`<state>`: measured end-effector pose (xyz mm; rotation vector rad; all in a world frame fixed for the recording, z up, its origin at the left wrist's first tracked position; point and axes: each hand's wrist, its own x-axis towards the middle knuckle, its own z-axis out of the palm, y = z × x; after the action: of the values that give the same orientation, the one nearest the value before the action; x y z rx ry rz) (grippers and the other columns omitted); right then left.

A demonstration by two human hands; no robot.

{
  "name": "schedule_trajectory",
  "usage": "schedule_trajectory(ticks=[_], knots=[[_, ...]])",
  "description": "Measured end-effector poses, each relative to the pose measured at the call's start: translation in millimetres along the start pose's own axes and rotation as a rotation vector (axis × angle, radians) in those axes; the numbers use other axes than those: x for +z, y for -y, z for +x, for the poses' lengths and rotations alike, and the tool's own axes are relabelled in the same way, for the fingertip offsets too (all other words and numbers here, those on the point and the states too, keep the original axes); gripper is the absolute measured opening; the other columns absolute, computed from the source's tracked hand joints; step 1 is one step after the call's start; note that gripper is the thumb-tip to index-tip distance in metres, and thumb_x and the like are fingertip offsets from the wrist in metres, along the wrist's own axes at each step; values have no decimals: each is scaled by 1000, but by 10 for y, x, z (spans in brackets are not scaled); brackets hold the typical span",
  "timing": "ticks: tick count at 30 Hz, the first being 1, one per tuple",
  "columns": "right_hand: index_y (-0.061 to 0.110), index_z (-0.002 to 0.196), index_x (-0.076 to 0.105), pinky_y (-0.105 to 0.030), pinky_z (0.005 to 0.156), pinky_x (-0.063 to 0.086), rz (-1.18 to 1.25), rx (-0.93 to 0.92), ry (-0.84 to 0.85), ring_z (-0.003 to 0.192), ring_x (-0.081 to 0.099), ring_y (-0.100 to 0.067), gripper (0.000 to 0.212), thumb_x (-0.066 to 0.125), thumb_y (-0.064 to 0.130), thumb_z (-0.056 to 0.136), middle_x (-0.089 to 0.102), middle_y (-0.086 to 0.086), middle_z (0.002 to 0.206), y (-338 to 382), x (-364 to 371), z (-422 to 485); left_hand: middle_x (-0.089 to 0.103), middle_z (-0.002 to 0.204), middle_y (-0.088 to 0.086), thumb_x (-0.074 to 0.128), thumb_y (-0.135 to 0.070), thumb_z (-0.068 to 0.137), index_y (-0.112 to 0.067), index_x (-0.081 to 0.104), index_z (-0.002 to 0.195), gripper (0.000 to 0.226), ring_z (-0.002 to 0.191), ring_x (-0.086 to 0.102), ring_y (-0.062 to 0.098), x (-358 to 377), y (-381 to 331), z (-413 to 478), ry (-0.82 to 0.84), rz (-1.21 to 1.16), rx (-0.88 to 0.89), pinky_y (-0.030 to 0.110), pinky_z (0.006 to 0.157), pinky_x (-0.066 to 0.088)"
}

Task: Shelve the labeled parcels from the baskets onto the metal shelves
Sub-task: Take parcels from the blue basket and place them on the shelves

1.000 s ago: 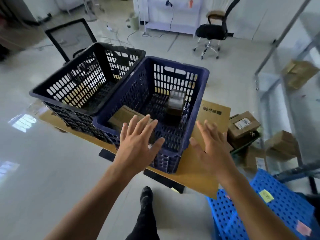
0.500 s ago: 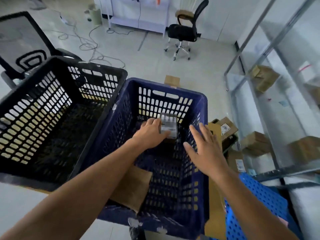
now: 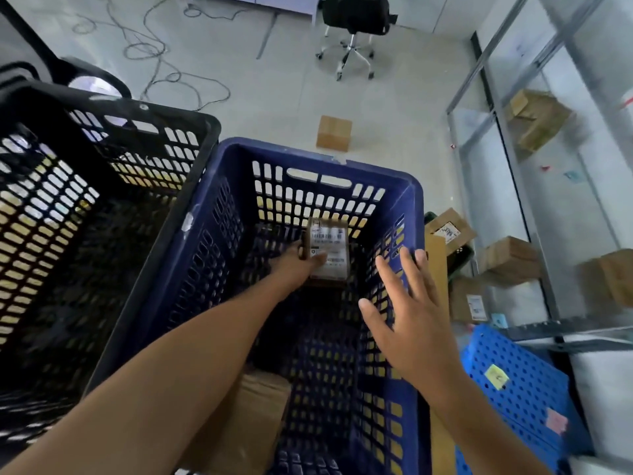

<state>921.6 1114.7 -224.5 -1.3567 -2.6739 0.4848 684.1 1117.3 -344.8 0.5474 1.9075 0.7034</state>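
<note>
Labeled parcel [image 3: 328, 250]: small brown box with a white barcode label facing up; inside the blue basket at its far end, close to the far wall; held by the left hand.
Metal shelves [image 3: 555, 207]: on the right, pale tiers in a grey frame; several brown cartons [image 3: 510, 258] sit on them.
Black basket [image 3: 113, 108]: slotted plastic, on the left, its side against the blue basket.
Blue basket [image 3: 308, 159]: slotted plastic, centre of view; both arms reach over it.
Blue crate [image 3: 520, 382]: perforated, bottom right, with a yellow sticker.
Office chair [image 3: 352, 15]: black, on the floor beyond the baskets.
Flat parcel [image 3: 253, 416]: brown, at the near end of the blue basket, partly under the left forearm.
Right hand [image 3: 407, 310]: fingers straight and spread, holding nothing, above the basket's right wall.
Left hand [image 3: 294, 265]: grips the labeled parcel, thumb across the label, fingers round its left edge.
Floor carton [image 3: 334, 133]: small, just past the blue basket.
</note>
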Motion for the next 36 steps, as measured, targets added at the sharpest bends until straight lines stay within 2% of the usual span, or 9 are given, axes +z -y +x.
schedule_trajectory(ticks=[4, 8, 13, 17, 24, 27, 29, 32, 36], knots=[[34, 165, 23, -37, 126, 3, -2, 10, -17, 158, -19, -10, 72, 31, 66, 101, 1, 2, 176, 15, -6, 9, 40, 159, 10, 64, -53, 95, -23, 16, 163, 89, 142, 42, 29, 90, 117, -27, 88, -35, 73, 32, 110, 39], [36, 164, 25, -40, 128, 7, 3, 20, -14, 158, -20, -9, 70, 35, 63, 100, 2, 2, 176, 28, -13, 8, 34, 163, 9, 67, -83, 68, -30, 3, 164, 126, 150, 32, 30, 210, 269, 110, 104, 22, 39, 50, 122, 32], [31, 163, 32, -33, 126, 6, 58, 35, -30, 159, -17, -8, 70, 39, 60, 100, 6, 2, 175, 28, -16, 8, 58, 143, -7, 70, -96, 51, -41, 41, 147, 114, 138, 51, 26, 547, 687, 676, 20, 133, 114, 49, 110, 47], [32, 164, 29, -18, 117, -8, 141, 68, -43, 157, -20, -4, 66, 51, 50, 104, -4, 9, 175, 26, -49, -22, 56, 144, -7, 69, -97, 52, -39, 40, 147, 115, 139, 48, 24, 619, 557, 549, 53, 181, 177, 52, 111, 45], [37, 166, 10, -24, 122, -5, 194, 126, 6, 154, -27, -2, 78, 51, 51, 102, -22, 13, 172, 42, -77, -22, 65, 131, -8, 80, -43, 85, -41, 36, 139, 70, 123, 63, 14, 537, 109, -104, 242, 12, 239, 46, 107, 51], [37, 166, 9, -40, 130, 7, 213, 117, 2, 155, -26, -4, 79, 51, 52, 101, -22, 12, 172, 20, -50, -17, 56, 129, -10, 71, -24, 96, -38, 15, 152, 81, 123, 58, 14, 502, 21, -185, 264, -32, 227, 35, 106, 50], [37, 166, 11, -45, 131, 11, 243, 113, -9, 156, -26, -5, 78, 51, 52, 102, -22, 12, 172, 4, -19, -15, 53, 136, -6, 73, -30, 94, -31, 13, 159, 88, 127, 56, 15, 498, 16, -199, 236, -27, 243, 39, 109, 48], [36, 166, 12, -45, 131, 9, 251, 102, -15, 156, -26, -6, 77, 52, 52, 102, -23, 10, 172, -12, 4, 1, 51, 145, 1, 77, -41, 87, -38, 8, 160, 100, 128, 57, 19, 456, -9, -213, 238, -17, 208, 47, 110, 49], [38, 166, 10, -42, 131, 8, 213, 111, 12, 155, -28, -7, 76, 48, 55, 103, -27, 10, 171, 11, -21, -8, 57, 130, -1, 77, -23, 92, -29, 10, 163, 98, 120, 58, 19, 366, -120, -267, 290, -46, 150, 35, 105, 48]])
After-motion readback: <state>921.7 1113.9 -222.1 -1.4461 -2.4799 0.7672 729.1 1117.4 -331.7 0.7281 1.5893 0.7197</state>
